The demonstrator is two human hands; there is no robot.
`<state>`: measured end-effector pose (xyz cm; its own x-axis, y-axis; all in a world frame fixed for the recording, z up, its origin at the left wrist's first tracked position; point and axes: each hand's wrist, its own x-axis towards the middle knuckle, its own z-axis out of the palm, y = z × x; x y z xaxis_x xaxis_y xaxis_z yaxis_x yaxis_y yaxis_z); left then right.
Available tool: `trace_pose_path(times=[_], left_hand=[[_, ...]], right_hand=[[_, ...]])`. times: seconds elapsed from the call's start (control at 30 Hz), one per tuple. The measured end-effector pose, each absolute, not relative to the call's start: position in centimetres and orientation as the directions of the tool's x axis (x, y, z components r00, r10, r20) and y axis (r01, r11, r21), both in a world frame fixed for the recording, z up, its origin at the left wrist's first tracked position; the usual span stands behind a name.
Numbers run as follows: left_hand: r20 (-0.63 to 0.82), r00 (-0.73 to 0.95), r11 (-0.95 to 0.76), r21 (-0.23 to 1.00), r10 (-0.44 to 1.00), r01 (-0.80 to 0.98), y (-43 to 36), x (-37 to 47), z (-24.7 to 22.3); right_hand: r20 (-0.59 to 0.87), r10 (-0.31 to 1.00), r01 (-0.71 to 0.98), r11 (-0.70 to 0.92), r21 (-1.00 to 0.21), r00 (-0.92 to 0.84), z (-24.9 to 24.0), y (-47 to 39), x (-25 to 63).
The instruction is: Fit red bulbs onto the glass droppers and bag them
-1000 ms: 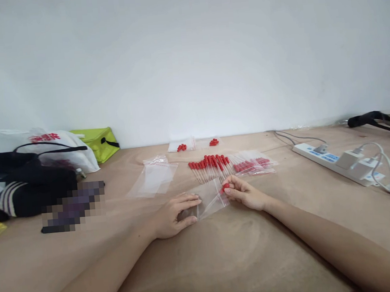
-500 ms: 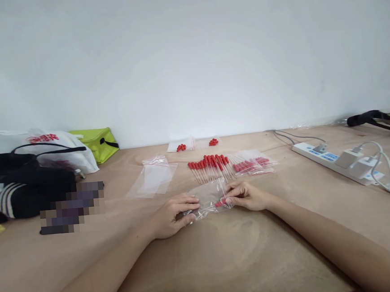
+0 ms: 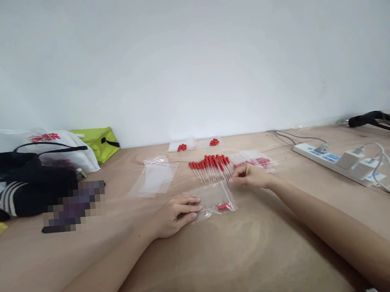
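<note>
L hand [image 3: 175,215] lies flat, fingers spread, pinning the small zip bag [image 3: 214,200] to the table [image 3: 224,260] so it stays put; one red-capped tube [image 3: 223,206] already inside. R hand [image 3: 251,176] is at the loose red-capped tubes [image 3: 212,167] just behind the bag, fingers curled; can't tell if it grips one. Empty bags [image 3: 153,178] lie nearby to the left.

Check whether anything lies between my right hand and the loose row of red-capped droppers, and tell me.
Nothing visible does. The right hand is already at the near right end of the row of clear droppers with red caps. The left hand rests on the clear zip bag, nearer the camera.
</note>
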<state>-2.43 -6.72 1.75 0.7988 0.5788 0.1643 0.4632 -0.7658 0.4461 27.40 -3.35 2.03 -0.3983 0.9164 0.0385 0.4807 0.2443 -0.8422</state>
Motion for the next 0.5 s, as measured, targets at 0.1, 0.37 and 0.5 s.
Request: trace_pose_path(times=[0.1,0.37,0.5], left_hand=[[0.161,0.802,-0.767,0.446,0.576,0.462,-6.6,-2.4,1.7],[0.14,0.805,-0.764,0.443,0.576,0.469,-6.9,-2.3,2.0],[0.155,0.805,-0.765,0.451,0.573,0.459,-6.9,-2.3,2.1]], right_hand=[[0.134,0.991,0.727,0.112,-0.677,-0.027,2.7,-0.8,26.9],[0.129,0.978,0.866,-0.079,-0.494,0.163,3.0,3.3,23.3],[0.162,0.98,0.875,-0.026,-0.483,0.119,2.7,3.7,22.4]])
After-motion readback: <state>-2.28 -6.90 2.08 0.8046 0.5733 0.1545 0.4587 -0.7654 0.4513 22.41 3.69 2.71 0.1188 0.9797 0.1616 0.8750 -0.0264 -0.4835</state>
